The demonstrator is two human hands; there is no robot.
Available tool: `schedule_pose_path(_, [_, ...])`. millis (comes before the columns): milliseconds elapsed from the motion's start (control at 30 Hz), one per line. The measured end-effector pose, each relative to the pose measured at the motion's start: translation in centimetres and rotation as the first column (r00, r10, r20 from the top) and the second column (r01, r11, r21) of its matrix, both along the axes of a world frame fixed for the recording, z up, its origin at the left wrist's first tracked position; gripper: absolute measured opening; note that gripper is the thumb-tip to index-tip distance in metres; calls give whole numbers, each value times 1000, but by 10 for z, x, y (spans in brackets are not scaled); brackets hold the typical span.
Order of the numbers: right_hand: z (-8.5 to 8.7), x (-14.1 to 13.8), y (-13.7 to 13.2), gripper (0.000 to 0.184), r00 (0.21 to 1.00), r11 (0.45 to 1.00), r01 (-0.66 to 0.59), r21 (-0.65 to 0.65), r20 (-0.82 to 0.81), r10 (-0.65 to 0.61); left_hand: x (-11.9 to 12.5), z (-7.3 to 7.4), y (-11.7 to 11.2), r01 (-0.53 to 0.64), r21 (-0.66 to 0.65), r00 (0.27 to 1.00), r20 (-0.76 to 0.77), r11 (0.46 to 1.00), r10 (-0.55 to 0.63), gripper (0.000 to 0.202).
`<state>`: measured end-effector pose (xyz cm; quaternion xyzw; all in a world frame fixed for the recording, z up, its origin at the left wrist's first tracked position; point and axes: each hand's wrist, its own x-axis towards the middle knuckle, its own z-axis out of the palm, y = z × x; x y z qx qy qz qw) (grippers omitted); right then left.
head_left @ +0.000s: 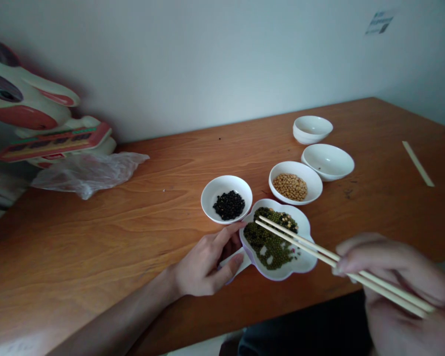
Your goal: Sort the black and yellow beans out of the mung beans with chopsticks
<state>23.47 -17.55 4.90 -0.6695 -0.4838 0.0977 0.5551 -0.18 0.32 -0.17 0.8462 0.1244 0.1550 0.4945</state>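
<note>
A white flower-shaped plate (306, 262) with a short handle holds green beans (270, 247), with some black and yellow beans among them at its far side. My left hand (211, 259) grips the plate by its handle, the index finger at the rim. In my right hand (396, 277) is a pair of wooden chopsticks (300, 242), their tips slightly apart over the beans. Just behind the plate stand a white bowl (207, 200) of black beans (229, 205) and another white bowl (315, 188) of yellow beans (290, 187).
Two more places hold white bowls: one bowl (328, 160) with a dark speck inside, and what looks like a stack (313, 129) farther back. A chopstick sleeve or strip (418, 164) lies right. A cow figure (48, 109) and clear plastic bag (92, 170) are left. The wall stands behind.
</note>
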Motion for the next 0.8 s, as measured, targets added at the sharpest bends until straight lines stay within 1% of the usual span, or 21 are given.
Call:
schedule_pose_path(33, [8, -9, 14, 78, 1000, 998, -3, 60, -21, 4, 0, 1, 0, 3, 0, 1000, -1, 1000, -3, 62])
schedule_pose_path(67, [16, -17, 29, 76, 998, 995, 42, 90, -45, -38, 1, 2, 0, 5, -1, 1000, -3, 1000, -5, 63])
schedule_pose_path(100, [22, -24, 42, 69, 1000, 993, -16, 117, -24, 19, 1, 2, 0, 7, -2, 1000, -5, 1000, -7, 63])
schedule_pose_path(133, [28, -30, 53, 71, 996, 984, -80, 161, -21, 84, 2, 3, 0, 8, -3, 1000, -5, 1000, -8, 63])
schedule_pose_path(167, [31, -34, 61, 69, 991, 976, -128, 178, -18, 133, 2, 3, 1, 9, -4, 1000, -2, 1000, -9, 63])
schedule_pose_path(200, [33, -35, 64, 69, 985, 968, -171, 185, -5, 175, 2, 2, 1, 8, -5, 1000, -1, 1000, -8, 64])
schedule_pose_path(233, [33, -35, 64, 70, 984, 968, -176, 180, -1, 179, 2, 2, 1, 8, -4, 1000, 2, 1000, -8, 64])
schedule_pose_path(300, [28, -28, 52, 74, 994, 986, -110, 128, -12, 113, 1, 0, 1, 9, 1, 1000, 7, 1000, -9, 65])
schedule_pose_path(367, [19, -16, 32, 81, 999, 998, -14, 55, -52, 17, 1, -2, 1, 6, 5, 1000, 4, 1000, -6, 66])
schedule_pose_path(400, [13, -10, 22, 84, 997, 1000, 6, 7, -77, -6, 0, -2, 0, 4, 4, 1000, 1, 1000, -4, 66])
schedule_pose_path(467, [1, 2, 3, 83, 995, 998, 6, -55, -99, -12, 0, -3, 0, -3, 2, 1000, -8, 1000, 3, 66])
schedule_pose_path(533, [-8, 10, -8, 85, 995, 994, -8, -111, -97, -3, -1, -3, 0, -6, -2, 1000, -11, 1000, 6, 66])
schedule_pose_path(600, [-15, 16, -13, 86, 995, 989, -38, -140, -92, 25, -1, -2, 0, -6, -4, 1000, -7, 1000, 6, 66])
schedule_pose_path(733, [-19, 20, -16, 86, 987, 980, -149, -133, -86, 138, 0, -2, 0, -7, -3, 1000, 6, 1000, 7, 67])
schedule_pose_path(800, [-21, 20, -18, 87, 982, 974, -179, -136, -90, 168, 0, -2, 0, -4, -4, 1000, 10, 1000, 4, 67])
